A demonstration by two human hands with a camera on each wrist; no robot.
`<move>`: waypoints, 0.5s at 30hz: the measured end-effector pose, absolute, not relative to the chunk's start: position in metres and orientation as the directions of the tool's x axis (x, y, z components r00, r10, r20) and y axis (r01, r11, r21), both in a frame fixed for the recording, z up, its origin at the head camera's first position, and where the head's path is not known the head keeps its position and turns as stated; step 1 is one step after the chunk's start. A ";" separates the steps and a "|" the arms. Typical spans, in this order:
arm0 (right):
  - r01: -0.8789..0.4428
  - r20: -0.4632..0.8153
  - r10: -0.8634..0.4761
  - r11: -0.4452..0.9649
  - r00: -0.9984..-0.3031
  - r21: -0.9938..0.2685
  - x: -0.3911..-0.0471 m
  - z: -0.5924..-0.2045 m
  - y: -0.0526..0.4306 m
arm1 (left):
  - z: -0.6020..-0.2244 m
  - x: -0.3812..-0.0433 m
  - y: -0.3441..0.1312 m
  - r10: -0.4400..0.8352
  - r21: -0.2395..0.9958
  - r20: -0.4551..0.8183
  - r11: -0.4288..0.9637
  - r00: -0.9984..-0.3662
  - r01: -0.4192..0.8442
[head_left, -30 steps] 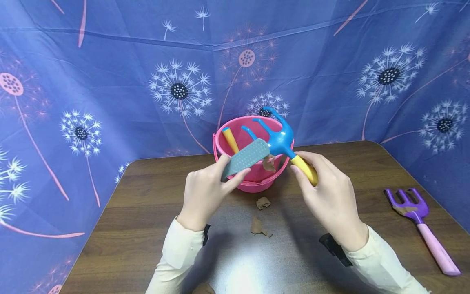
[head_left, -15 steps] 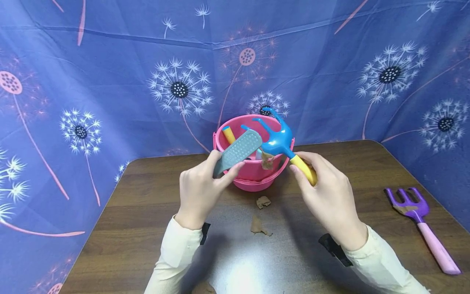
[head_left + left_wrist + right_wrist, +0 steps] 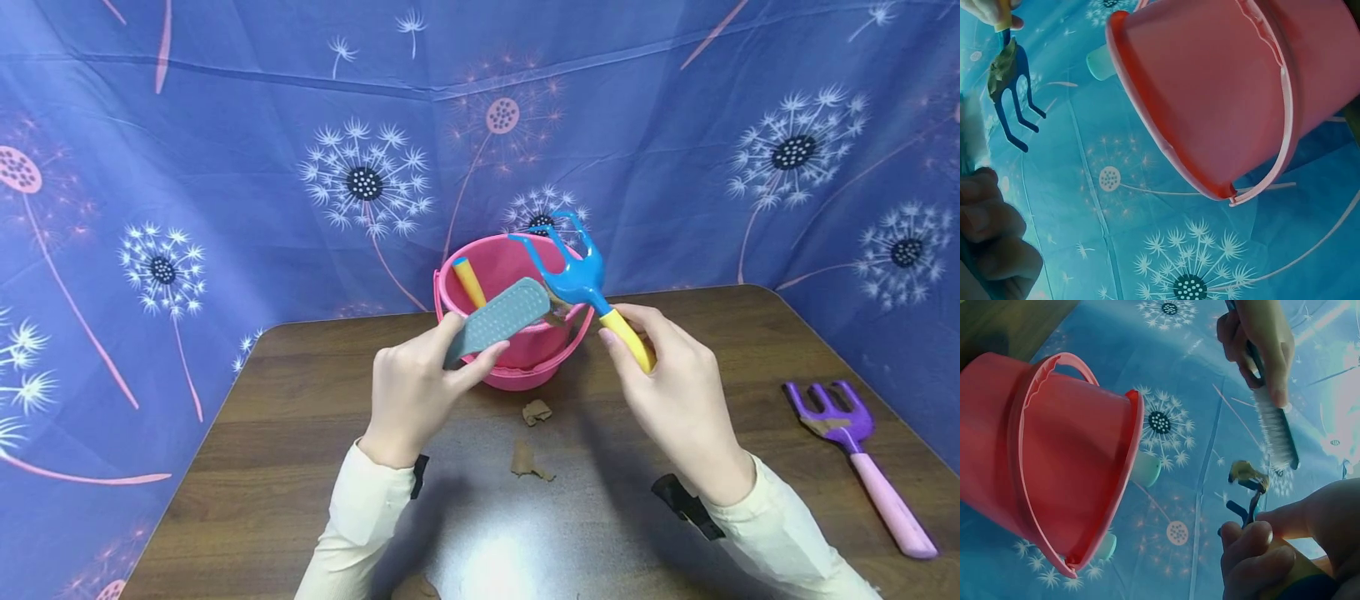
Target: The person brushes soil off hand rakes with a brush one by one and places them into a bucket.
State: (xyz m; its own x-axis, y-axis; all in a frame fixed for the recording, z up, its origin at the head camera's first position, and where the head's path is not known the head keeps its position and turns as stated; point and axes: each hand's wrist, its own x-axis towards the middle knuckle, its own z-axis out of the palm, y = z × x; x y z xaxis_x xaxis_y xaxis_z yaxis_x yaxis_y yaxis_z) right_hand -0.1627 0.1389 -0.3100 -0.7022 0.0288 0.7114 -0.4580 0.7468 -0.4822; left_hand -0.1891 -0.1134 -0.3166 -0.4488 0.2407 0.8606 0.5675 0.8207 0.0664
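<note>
My left hand (image 3: 408, 392) grips a teal-backed scrub brush (image 3: 504, 318), its white bristles showing in the right wrist view. In my right hand (image 3: 678, 396) is a blue three-pronged hand rake (image 3: 581, 275), held by its yellow handle with the prongs pointing up and away. A brown, clay-like clump (image 3: 1002, 67) clings to the rake's head in the left wrist view. The brush tip overlaps the rake's head in the head view; from the right wrist, the bristles (image 3: 1272, 428) appear just above the clump. Both tools are raised before a pink bucket (image 3: 525, 340).
A yellow handle (image 3: 469, 283) sticks up inside the bucket. Brown scraps (image 3: 536, 412) and a flat brown piece (image 3: 525, 458) lie on the wooden table (image 3: 300, 467). At the right is a purple rake (image 3: 855, 450) with brown residue. Dandelion-patterned blue cloth (image 3: 262, 167) hangs behind.
The brush shifted left and up off the rake's head, then came back right and down to it. My right hand has turned the rake slightly, its prongs now spread higher.
</note>
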 end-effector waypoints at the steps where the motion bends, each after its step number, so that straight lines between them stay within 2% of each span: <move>1: -0.458 0.711 0.026 0.749 -0.702 -0.479 -0.162 -0.310 0.139 | -0.316 -0.189 -0.113 0.222 0.083 0.865 0.822 -0.451 0.564; 4: -0.466 0.711 0.007 0.750 -0.704 -0.469 -0.161 -0.311 0.138 | -0.315 -0.188 -0.112 0.201 0.098 0.872 0.821 -0.446 0.562; 8: -0.470 0.695 -0.011 0.744 -0.719 -0.474 -0.159 -0.311 0.137 | -0.315 -0.187 -0.109 0.259 0.042 0.866 0.813 -0.427 0.580; 15: -0.423 0.581 -0.003 0.688 -0.814 -0.590 -0.155 -0.305 0.139 | -0.318 -0.190 -0.113 0.263 0.013 0.867 0.838 -0.424 0.546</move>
State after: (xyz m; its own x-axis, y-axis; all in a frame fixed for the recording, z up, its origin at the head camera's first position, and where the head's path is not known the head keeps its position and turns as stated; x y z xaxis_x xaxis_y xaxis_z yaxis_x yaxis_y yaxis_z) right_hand -0.1550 0.1393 -0.3045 -0.8140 -0.0028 0.5808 -0.4231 0.6880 -0.5896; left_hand -0.1903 -0.1127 -0.3176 -0.4237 0.2627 0.8669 0.5459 0.8378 0.0129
